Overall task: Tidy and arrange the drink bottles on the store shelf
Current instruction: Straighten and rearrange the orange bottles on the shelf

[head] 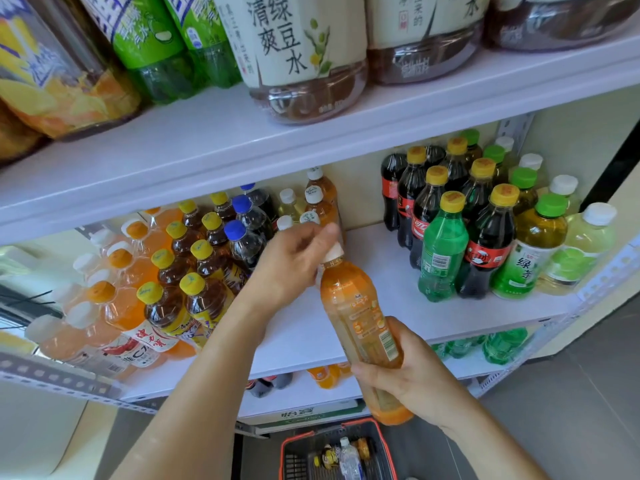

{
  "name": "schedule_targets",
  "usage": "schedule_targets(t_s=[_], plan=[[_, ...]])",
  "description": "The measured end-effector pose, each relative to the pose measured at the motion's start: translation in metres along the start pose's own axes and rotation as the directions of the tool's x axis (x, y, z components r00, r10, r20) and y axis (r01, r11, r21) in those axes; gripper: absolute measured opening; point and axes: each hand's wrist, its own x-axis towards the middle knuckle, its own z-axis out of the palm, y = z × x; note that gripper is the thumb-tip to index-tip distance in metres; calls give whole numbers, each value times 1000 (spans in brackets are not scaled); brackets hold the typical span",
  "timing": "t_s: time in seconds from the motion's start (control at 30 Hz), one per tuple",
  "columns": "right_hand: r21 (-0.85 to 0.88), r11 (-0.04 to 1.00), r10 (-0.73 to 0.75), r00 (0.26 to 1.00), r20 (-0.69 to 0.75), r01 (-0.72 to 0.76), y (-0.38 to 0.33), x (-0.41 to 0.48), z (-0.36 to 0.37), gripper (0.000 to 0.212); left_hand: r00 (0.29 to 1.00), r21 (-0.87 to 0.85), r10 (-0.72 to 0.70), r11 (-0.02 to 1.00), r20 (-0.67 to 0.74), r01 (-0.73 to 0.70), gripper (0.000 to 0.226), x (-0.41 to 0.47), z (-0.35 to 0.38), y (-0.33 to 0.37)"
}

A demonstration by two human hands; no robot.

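Observation:
An orange drink bottle (356, 313) with a white cap is held tilted in front of the middle shelf (391, 271). My right hand (412, 379) grips its lower half from below. My left hand (294, 261) reaches in from the left, and its fingers curl over the bottle's cap and neck. Behind my left hand stand several white-capped amber bottles (320, 199). Left of them are rows of yellow-capped tea bottles (194, 268) and orange drinks (114, 306).
On the shelf's right stand cola bottles (485, 244), green soda (441, 251) and green tea bottles (533, 251). The upper shelf (207, 140) carries large bottles. A red shopping basket (337, 455) with a few bottles sits on the floor below. A metal upright (595, 285) edges the right side.

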Motion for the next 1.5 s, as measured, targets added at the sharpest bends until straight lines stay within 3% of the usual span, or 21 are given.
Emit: schedule_targets(t_s=[0.1,0.2,0.3,0.63,0.83,0.9,0.97,1.0,1.07,1.13,1.2,1.3,1.5], plan=[[-44,999,7,999,-53,-9,8,7,-4,38,970,393,126,919,-208,-35,22,30,1,-20],[-90,996,-3,997,-77,-4,14,13,-6,43,996,695,50,719,-80,20,48,58,4,-36],[-98,995,-14,996,-84,5,17,17,-6,50,999,789,-47,614,21,12,47,78,7,-43],[-51,996,-75,984,-164,67,33,36,-10,48,992,689,81,714,97,-126,36,85,9,-41],[-62,991,-128,981,-149,120,33,65,-4,54,995,688,-2,723,98,-66,40,86,7,-38],[-66,990,-135,978,-156,126,35,79,0,58,998,655,62,753,14,-57,45,79,1,-34],[-64,990,-136,979,-149,127,37,91,5,60,979,513,167,854,-119,-83,39,65,-7,-24],[-70,990,-133,980,-145,124,37,97,6,59,980,415,166,904,-110,-107,36,57,-11,-20],[-102,987,-139,981,-135,126,37,108,8,47,990,261,83,959,116,-111,42,35,-10,-14],[-133,980,-163,980,-118,147,39,117,9,28,948,348,11,929,317,-127,43,15,4,-17],[-133,981,-157,981,-111,142,40,122,9,30,970,455,17,881,243,-130,42,7,19,-26],[-98,989,-123,987,-100,113,41,129,7,47,998,458,29,887,61,-54,46,13,26,-30],[-242,968,-112,976,-184,65,40,136,6,56,998,455,42,891,-52,-14,55,16,27,-39]])
